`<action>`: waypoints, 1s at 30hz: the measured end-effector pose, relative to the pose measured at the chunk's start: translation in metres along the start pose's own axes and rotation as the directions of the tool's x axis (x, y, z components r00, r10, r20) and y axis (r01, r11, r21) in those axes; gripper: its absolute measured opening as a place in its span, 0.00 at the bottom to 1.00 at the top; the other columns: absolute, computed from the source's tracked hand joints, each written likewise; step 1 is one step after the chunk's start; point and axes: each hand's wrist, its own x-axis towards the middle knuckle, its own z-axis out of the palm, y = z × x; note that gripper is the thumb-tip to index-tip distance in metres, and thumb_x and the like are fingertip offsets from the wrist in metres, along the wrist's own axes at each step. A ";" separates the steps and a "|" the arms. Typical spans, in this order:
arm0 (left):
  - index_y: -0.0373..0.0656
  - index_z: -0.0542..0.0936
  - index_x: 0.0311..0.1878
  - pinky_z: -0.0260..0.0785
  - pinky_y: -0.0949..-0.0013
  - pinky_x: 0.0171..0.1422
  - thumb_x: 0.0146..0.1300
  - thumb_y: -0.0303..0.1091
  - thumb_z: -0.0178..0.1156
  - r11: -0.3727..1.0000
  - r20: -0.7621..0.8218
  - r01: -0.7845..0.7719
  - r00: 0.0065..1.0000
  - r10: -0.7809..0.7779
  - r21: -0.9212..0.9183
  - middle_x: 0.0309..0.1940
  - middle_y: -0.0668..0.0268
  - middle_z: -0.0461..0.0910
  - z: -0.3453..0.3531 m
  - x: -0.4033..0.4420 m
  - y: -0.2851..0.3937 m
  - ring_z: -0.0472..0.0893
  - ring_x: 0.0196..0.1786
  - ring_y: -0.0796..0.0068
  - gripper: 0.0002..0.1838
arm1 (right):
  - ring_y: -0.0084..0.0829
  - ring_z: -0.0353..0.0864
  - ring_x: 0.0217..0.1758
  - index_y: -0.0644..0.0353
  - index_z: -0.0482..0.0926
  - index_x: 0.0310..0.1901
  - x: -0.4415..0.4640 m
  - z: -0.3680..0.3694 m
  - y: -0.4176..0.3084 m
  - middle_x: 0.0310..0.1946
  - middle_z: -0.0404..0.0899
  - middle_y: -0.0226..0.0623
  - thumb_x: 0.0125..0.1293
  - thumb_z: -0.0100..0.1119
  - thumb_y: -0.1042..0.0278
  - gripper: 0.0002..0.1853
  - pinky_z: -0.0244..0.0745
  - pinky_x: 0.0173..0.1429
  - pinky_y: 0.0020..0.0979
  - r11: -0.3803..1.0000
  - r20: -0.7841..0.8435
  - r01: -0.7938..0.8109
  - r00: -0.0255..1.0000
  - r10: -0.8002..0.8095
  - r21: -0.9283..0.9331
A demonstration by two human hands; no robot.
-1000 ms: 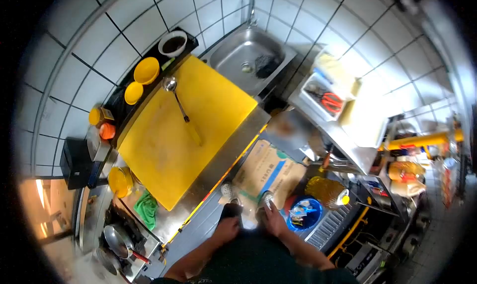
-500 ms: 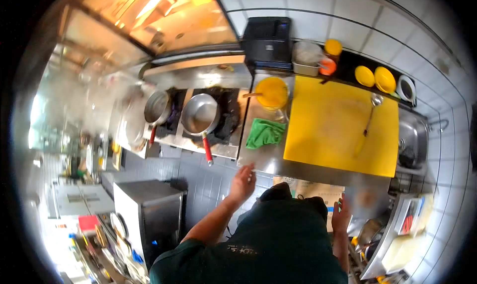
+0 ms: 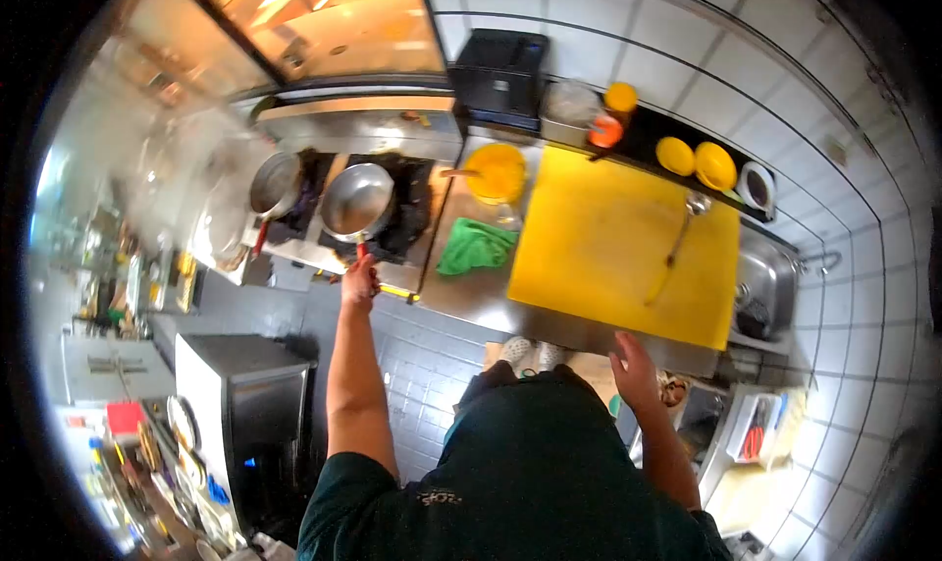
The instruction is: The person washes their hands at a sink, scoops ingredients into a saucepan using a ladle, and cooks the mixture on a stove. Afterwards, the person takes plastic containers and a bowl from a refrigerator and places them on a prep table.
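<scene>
My left hand [image 3: 360, 282] is wrapped round the red handle of a metal pan [image 3: 356, 203], which sits on the stove's front-right burner. A second metal pan [image 3: 276, 185] with a red handle stands to its left. My right hand [image 3: 636, 370] hangs free by the counter's front edge, its fingers stretched out and holding nothing. Above that hand lies a yellow cutting board [image 3: 589, 247] with a long-handled ladle [image 3: 677, 239] on it. Between the stove and the board are a crumpled green cloth [image 3: 477, 247] and a yellow bowl [image 3: 496, 174] with a wooden-looking handle sticking out.
A metal sink [image 3: 767, 276] is at the right end of the counter. Yellow bowls [image 3: 715, 166] and a black machine [image 3: 500, 75] stand along the tiled wall. Steam drifts on the left. A black-fronted fridge-like cabinet [image 3: 265, 433] stands behind on the left.
My left hand has moved up and left and taken hold of the pan's red handle. My right hand has come forward to the counter edge. The view has shifted to the right.
</scene>
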 end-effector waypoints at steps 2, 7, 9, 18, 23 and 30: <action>0.45 0.76 0.34 0.58 0.73 0.18 0.72 0.41 0.59 0.995 -0.050 -0.066 0.996 0.070 0.069 0.19 0.74 0.69 0.026 -0.032 0.004 0.67 0.17 0.82 0.12 | 0.48 0.80 0.60 0.64 0.74 0.62 -0.007 -0.014 0.013 0.60 0.76 0.53 0.67 0.61 0.70 0.22 0.76 0.62 0.40 0.999 -0.053 -0.031 0.998 0.030 -0.022; 0.47 0.71 0.33 0.55 0.78 0.18 0.74 0.38 0.57 0.942 0.003 -0.209 0.976 0.216 0.262 0.18 0.77 0.66 0.061 -0.178 -0.012 0.64 0.16 0.87 0.13 | 0.50 0.84 0.49 0.64 0.77 0.57 -0.023 -0.022 0.058 0.48 0.81 0.51 0.67 0.62 0.68 0.18 0.79 0.52 0.44 0.943 -0.121 -0.315 0.938 0.326 0.105; 0.46 0.72 0.35 0.53 0.79 0.18 0.73 0.35 0.58 0.954 0.093 -0.174 0.984 0.155 0.246 0.18 0.78 0.66 0.074 -0.225 -0.014 0.63 0.17 0.89 0.10 | 0.50 0.84 0.45 0.64 0.77 0.56 -0.015 -0.017 0.083 0.46 0.81 0.51 0.67 0.63 0.66 0.18 0.79 0.50 0.45 0.962 -0.208 -0.268 0.940 0.272 0.045; 0.40 0.77 0.40 0.61 0.72 0.27 0.73 0.37 0.59 0.833 0.439 -0.198 0.896 -0.060 0.517 0.23 0.74 0.71 0.210 -0.269 -0.060 0.68 0.24 0.84 0.10 | 0.58 0.81 0.46 0.63 0.70 0.63 0.131 0.001 0.122 0.40 0.83 0.53 0.66 0.63 0.58 0.27 0.78 0.52 0.51 0.947 -0.494 -0.298 0.846 0.202 -0.122; 0.36 0.75 0.49 0.73 0.67 0.39 0.75 0.41 0.56 0.866 0.641 -0.108 0.717 -0.273 0.489 0.31 0.65 0.79 0.248 -0.239 -0.119 0.79 0.32 0.74 0.16 | 0.57 0.83 0.44 0.67 0.74 0.55 0.154 0.009 0.152 0.38 0.82 0.54 0.66 0.62 0.56 0.24 0.77 0.48 0.50 0.924 -0.366 -0.377 0.851 0.375 0.069; 0.37 0.69 0.68 0.77 0.63 0.48 0.66 0.27 0.63 0.724 0.637 -0.573 0.732 0.241 0.384 0.43 0.57 0.82 0.225 -0.258 -0.091 0.84 0.41 0.64 0.27 | 0.33 0.76 0.28 0.65 0.76 0.46 0.024 -0.010 0.040 0.31 0.77 0.40 0.71 0.57 0.62 0.13 0.71 0.34 0.36 0.672 -0.113 -0.226 0.900 0.421 0.705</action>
